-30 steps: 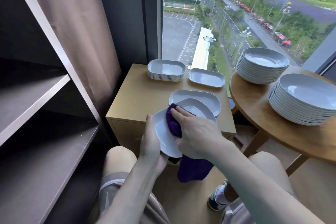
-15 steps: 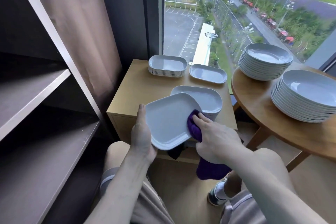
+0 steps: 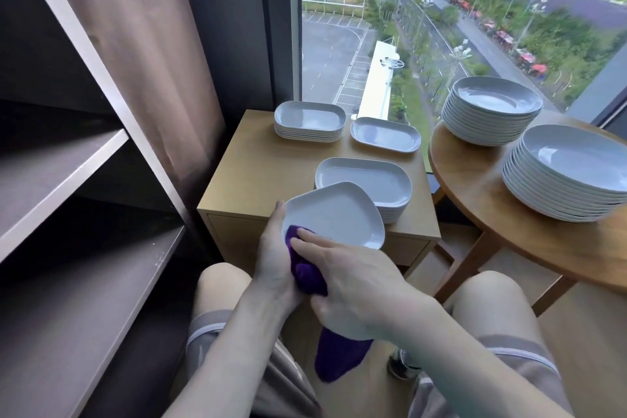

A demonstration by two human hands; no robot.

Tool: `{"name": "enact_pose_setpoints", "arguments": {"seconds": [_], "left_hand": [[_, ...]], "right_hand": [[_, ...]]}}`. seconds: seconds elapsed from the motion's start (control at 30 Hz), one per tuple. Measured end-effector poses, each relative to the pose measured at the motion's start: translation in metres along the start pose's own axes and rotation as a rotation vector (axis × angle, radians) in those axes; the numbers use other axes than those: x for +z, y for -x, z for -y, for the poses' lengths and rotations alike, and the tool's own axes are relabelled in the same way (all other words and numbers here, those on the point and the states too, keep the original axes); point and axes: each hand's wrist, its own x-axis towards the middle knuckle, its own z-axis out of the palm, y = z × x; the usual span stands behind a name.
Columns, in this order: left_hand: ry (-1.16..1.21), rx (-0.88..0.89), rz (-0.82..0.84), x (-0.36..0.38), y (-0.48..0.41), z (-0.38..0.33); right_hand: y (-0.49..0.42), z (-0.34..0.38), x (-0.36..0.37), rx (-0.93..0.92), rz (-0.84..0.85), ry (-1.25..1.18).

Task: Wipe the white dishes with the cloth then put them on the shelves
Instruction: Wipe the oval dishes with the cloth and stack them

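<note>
My left hand (image 3: 276, 258) grips the near left edge of a white rounded dish (image 3: 339, 214), held roughly level above my lap. My right hand (image 3: 353, 285) holds a purple cloth (image 3: 307, 273) and presses it on the dish's near left corner; the cloth's tail hangs down below my right hand. Behind the dish, a stack of white oblong dishes (image 3: 369, 180) sits on the small wooden cabinet (image 3: 258, 166). The dark shelves (image 3: 68, 173) stand at my left.
Another stack of oblong dishes (image 3: 308, 119) and a single oblong dish (image 3: 385, 134) lie at the cabinet's back. Two tall stacks of round plates (image 3: 492, 108) (image 3: 573, 170) stand on the round wooden table (image 3: 475, 187) at right. A curtain hangs beside the window.
The dish has turned face up and tilted level. My right hand carried the cloth from the dish's right underside to its near left corner.
</note>
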Motion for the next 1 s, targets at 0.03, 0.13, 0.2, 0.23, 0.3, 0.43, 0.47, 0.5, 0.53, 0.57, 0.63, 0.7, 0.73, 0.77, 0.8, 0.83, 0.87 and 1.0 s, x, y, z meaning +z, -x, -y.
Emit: {"name": "enact_pose_setpoints", "arguments": {"seconds": [0.03, 0.13, 0.2, 0.23, 0.3, 0.43, 0.47, 0.5, 0.53, 0.57, 0.63, 0.7, 0.73, 0.77, 0.8, 0.83, 0.87, 1.0], "left_hand": [[0.002, -0.012, 0.013, 0.002, 0.0, 0.002], [0.011, -0.01, 0.032, 0.007, 0.0, 0.005], [-0.014, 0.031, 0.017, 0.006, 0.0, 0.004], [-0.038, 0.064, -0.001, 0.005, -0.001, 0.003], [-0.074, 0.115, -0.036, 0.003, 0.001, -0.002], [-0.112, 0.165, -0.089, -0.001, 0.001, -0.011], [-0.114, 0.171, -0.095, -0.002, 0.0, -0.013], [-0.111, 0.176, -0.104, -0.004, -0.002, -0.016], [-0.107, 0.181, -0.111, -0.006, -0.003, -0.019], [-0.107, 0.187, -0.117, -0.008, -0.004, -0.021], [-0.1, 0.187, -0.121, -0.01, -0.007, -0.023], [-0.078, 0.169, -0.113, -0.009, -0.007, -0.02], [-0.066, 0.163, -0.111, -0.007, -0.008, -0.018], [-0.054, 0.161, -0.114, -0.006, -0.008, -0.016], [-0.044, 0.157, -0.116, -0.005, -0.009, -0.014], [-0.032, 0.15, -0.114, -0.004, -0.009, -0.013], [-0.016, 0.137, -0.109, -0.003, -0.01, -0.012], [-0.022, 0.078, -0.082, -0.002, -0.007, -0.007]], "right_hand": [[-0.005, -0.002, -0.003, 0.003, -0.009, 0.011], [-0.021, -0.016, -0.012, 0.059, -0.013, 0.05], [-0.03, -0.028, -0.02, 0.116, -0.008, 0.083], [-0.033, -0.035, -0.025, 0.147, -0.011, 0.095], [-0.038, -0.049, -0.033, 0.208, -0.032, 0.108], [-0.038, -0.068, -0.037, 0.273, -0.045, 0.178], [-0.035, -0.068, -0.034, 0.275, -0.042, 0.198], [-0.032, -0.067, -0.029, 0.274, -0.036, 0.214], [-0.028, -0.065, -0.023, 0.269, -0.032, 0.225], [-0.023, -0.063, -0.017, 0.258, -0.029, 0.229], [-0.014, -0.055, -0.008, 0.22, -0.032, 0.218], [-0.006, -0.042, -0.002, 0.159, -0.037, 0.194], [-0.002, -0.035, 0.0, 0.122, -0.036, 0.182], [0.001, -0.027, 0.002, 0.082, -0.036, 0.172], [0.002, -0.019, 0.004, 0.042, -0.037, 0.164], [0.003, -0.013, 0.005, 0.005, -0.04, 0.161], [0.002, -0.008, 0.007, -0.027, -0.045, 0.162], [-0.012, -0.001, 0.008, -0.072, -0.053, 0.191]]}}
